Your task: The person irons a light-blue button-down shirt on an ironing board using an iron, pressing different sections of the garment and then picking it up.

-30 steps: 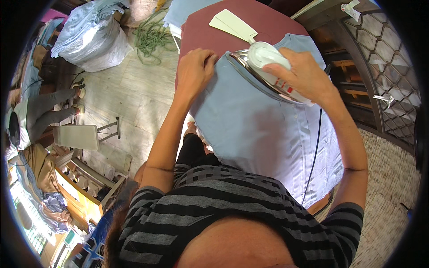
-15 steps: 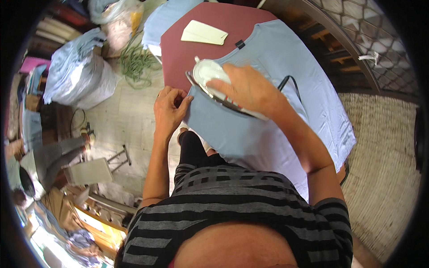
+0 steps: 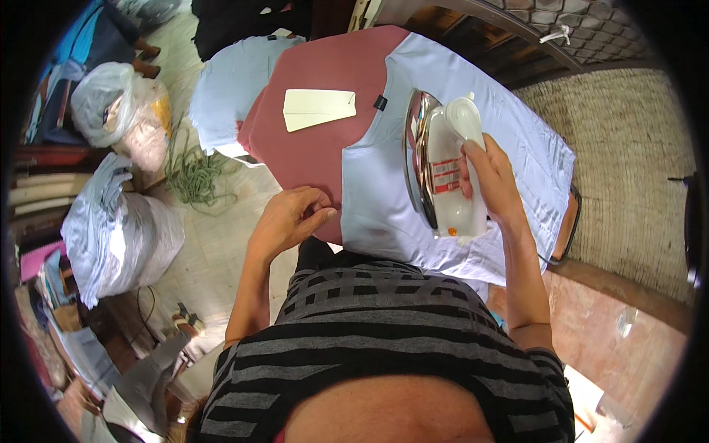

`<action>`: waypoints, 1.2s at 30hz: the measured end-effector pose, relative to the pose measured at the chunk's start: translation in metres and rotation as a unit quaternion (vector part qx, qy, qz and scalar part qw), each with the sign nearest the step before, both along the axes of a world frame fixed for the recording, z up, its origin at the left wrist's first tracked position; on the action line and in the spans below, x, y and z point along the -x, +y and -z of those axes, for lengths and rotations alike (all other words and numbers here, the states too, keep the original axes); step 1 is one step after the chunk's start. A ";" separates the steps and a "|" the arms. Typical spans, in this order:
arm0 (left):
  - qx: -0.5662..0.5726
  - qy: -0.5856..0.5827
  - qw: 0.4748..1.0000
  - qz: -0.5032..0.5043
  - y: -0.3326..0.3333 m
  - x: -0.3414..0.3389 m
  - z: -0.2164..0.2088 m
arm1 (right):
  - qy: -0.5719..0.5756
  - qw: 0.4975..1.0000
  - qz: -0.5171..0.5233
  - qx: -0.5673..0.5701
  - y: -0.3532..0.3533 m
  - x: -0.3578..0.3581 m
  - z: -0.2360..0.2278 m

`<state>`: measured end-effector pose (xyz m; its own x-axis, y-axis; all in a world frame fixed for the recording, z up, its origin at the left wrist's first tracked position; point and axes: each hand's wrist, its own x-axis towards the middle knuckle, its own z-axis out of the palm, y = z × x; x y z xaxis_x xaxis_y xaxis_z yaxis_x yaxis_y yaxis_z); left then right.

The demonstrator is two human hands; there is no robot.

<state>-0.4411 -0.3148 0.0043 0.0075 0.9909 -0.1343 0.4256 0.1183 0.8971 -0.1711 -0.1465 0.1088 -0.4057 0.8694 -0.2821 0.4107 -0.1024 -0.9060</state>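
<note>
My right hand (image 3: 493, 181) grips the handle of a white iron (image 3: 459, 133) with a red-and-white label. The iron is tilted on edge above the shirt, its shiny metal soleplate turned left; whether it touches the cloth I cannot tell. Beneath it a light blue shirt (image 3: 375, 214) lies spread over a maroon-covered ironing board (image 3: 317, 166), a small dark tag at its neckline. My left hand (image 3: 290, 221) rests at the board's near left edge, fingers curled and thumb close to the shirt's edge. No cloth shows between its fingers.
A pale card (image 3: 319, 108) lies on the board. Folded blue clothes (image 3: 233, 92) are stacked beyond its left side. On the floor at left are tangled green cord (image 3: 193, 177) and a stuffed plastic bag (image 3: 136, 240). A metal lattice gate (image 3: 591, 33) stands at far right, beside a woven mat (image 3: 620, 148).
My right hand has swung the iron rightward, away from the shirt's left edge, and tilted it up. My left hand has come off the shirt's edge. The view has turned.
</note>
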 end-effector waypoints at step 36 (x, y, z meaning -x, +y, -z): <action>-0.207 -0.018 0.972 0.112 0.154 0.014 -0.004 | -0.150 0.975 0.162 -0.001 -0.051 -0.032 -0.009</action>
<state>-0.4549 -0.1607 0.0082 0.2264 0.9328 0.2804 0.3657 -0.3482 0.8631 -0.1393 -0.1976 0.1176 -0.0101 0.9388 -0.3443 0.6036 -0.2688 -0.7506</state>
